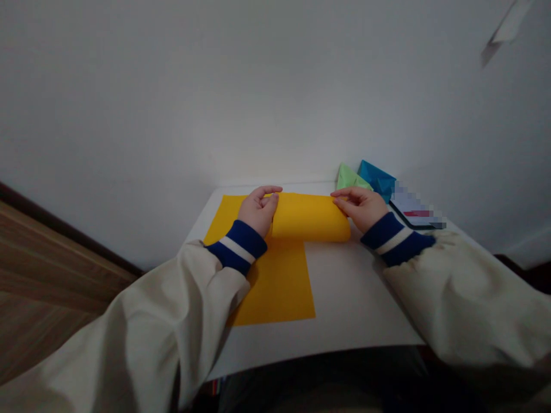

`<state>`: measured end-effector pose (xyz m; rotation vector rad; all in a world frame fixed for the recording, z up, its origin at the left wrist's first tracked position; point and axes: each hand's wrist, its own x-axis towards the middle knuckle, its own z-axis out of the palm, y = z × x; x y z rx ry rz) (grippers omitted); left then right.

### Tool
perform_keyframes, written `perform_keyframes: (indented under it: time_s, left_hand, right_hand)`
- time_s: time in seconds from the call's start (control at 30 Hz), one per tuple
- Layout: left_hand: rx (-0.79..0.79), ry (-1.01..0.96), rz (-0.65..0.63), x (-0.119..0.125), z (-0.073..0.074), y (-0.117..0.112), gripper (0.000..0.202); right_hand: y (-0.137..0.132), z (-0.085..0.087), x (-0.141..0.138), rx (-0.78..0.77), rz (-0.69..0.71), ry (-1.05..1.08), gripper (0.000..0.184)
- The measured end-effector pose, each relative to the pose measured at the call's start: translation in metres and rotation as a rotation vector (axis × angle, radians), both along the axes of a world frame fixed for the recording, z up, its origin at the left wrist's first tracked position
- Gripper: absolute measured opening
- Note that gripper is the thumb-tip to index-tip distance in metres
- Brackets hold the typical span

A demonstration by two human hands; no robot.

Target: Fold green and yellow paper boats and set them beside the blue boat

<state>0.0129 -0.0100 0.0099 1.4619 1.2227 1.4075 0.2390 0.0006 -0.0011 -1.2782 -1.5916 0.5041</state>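
A bent-over sheet of yellow paper (310,218) is held up between my two hands, its lower edge curving in a soft, rounded fold. My left hand (259,211) pinches its upper left corner between thumb and fingers. At the upper right corner, my right hand (360,205) grips the same sheet in a pinch. Below and to the left, a second piece of yellow paper (279,287) lies flat on the white table (361,310). Part of that flat sheet is hidden by my left hand and sleeve.
Behind my right hand sit a folded light green paper piece (349,176) and a folded blue one (375,178). A dark-edged flat item (415,209), partly blurred out, lies to their right. A pale wall (275,92) rises behind the table; wood panelling (47,269) stands at left.
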Motion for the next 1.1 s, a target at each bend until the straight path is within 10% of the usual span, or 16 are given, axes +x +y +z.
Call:
perform_keyframes:
  time_s: [0.53,1.1]
  left_hand:
    - [-0.088,0.173,-0.035,0.002,0.007,-0.005,0.006]
    - [0.189,1.183,-0.006,-0.013,0.002,0.005,0.024]
  right_hand:
    - [-0.005,0.008,0.001,0.018,-0.211,-0.247,0.021]
    - [0.009,0.013,0.002,0.049,0.077,-0.969,0.033]
